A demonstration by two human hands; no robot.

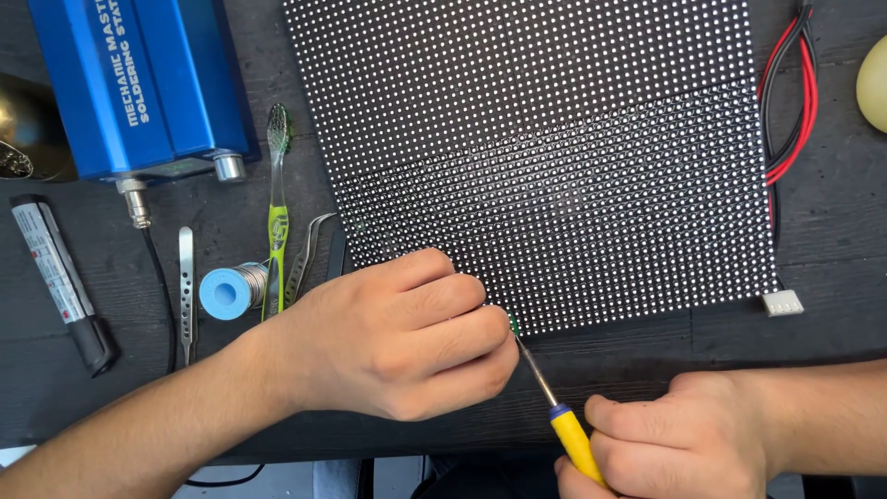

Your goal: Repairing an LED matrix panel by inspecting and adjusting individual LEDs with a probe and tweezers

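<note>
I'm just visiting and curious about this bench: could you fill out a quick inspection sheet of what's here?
Surface: dark wooden table.
Job's things: black LED dot panel; yellow-handled soldering iron, tip at the panel's lower edge.
Clutter: blue soldering station, toothbrush, solder spool, tweezers, black marker.
Hands: left hand rests on the panel's corner; right hand grips the iron.
Cables: red and black wires with white connector.
Surroundings: nothing seen.

Bare dark table (647,356) lies open below the LED matrix panel (554,157). Left of it, toothbrush (276,212), solder spool (226,292), tweezers (188,291) and blue soldering station (148,83) crowd the way.
</note>
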